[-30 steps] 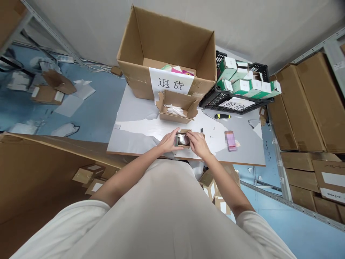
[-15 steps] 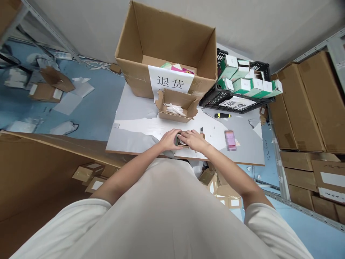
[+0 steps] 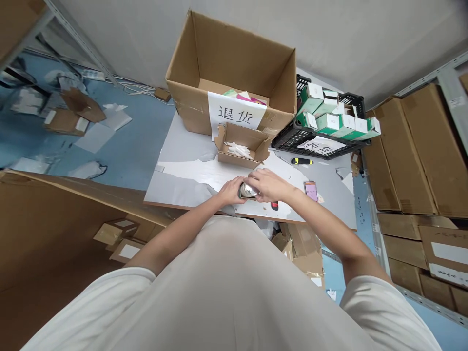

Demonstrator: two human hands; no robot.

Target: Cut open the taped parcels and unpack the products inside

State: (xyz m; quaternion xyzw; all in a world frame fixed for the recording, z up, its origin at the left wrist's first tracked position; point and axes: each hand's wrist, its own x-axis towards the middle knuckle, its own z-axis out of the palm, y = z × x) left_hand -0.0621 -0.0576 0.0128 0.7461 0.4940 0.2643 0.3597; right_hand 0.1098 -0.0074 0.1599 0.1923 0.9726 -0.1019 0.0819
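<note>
Two hands closed together on one small shiny object (image 3: 247,189) at the near edge of the grey table (image 3: 183,146): left hand (image 3: 231,190) cupping its left side, right hand (image 3: 268,184) clamped over top and right. Behind, small open carton (image 3: 241,145) with white slips; large open box (image 3: 234,78) labelled "退货". Farther right, phone (image 3: 311,190), yellow-black cutter (image 3: 302,161), black crate (image 3: 325,127) of green-white boxes at the far right corner.

It was a warehouse packing/returns area: metal shelving (image 3: 451,73) w/ stacked cartons (image 3: 405,151), a big open box (image 3: 234,73) w/ a paper sign, a black crate (image 3: 321,141) of green-white product boxes, cardboard scraps on the blue floor (image 3: 120,151), grey work table (image 3: 183,146).
</note>
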